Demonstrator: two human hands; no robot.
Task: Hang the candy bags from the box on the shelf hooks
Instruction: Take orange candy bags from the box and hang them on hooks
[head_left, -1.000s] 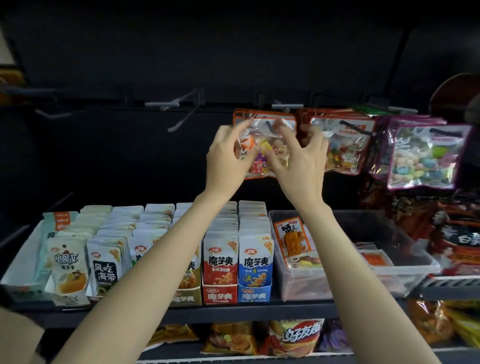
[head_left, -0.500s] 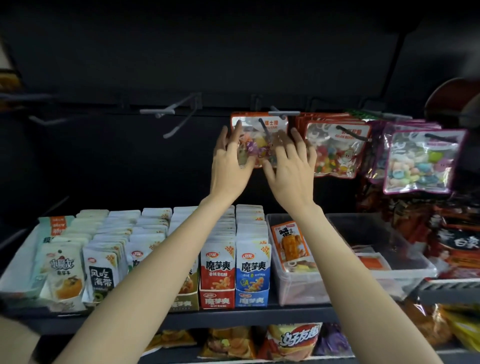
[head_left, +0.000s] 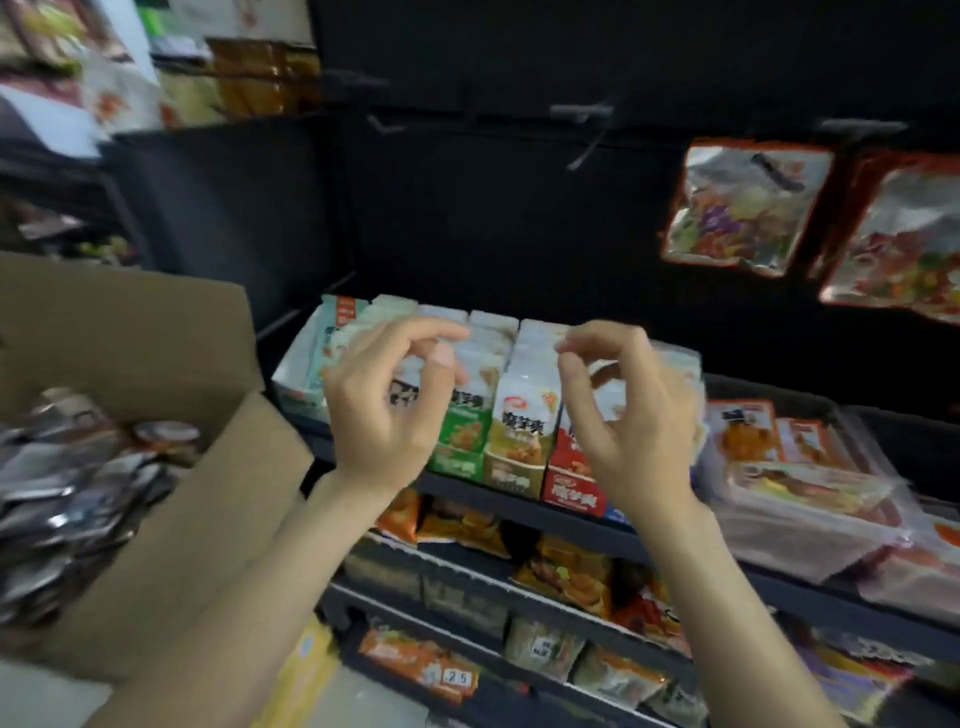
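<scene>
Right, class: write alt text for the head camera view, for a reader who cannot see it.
Two empty hands, left hand and right hand, hover with loosely curled fingers before a snack shelf. An open cardboard box of bags sits at left; candy bags hang from hooks at upper right.

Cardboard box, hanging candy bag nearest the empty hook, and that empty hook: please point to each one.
cardboard box (head_left: 171, 499), head view, on its bare front wall.
hanging candy bag (head_left: 743, 208), head view, on the middle of its clear front.
empty hook (head_left: 584, 111), head view, on its front bar.

Empty hands before snack shelf
</scene>
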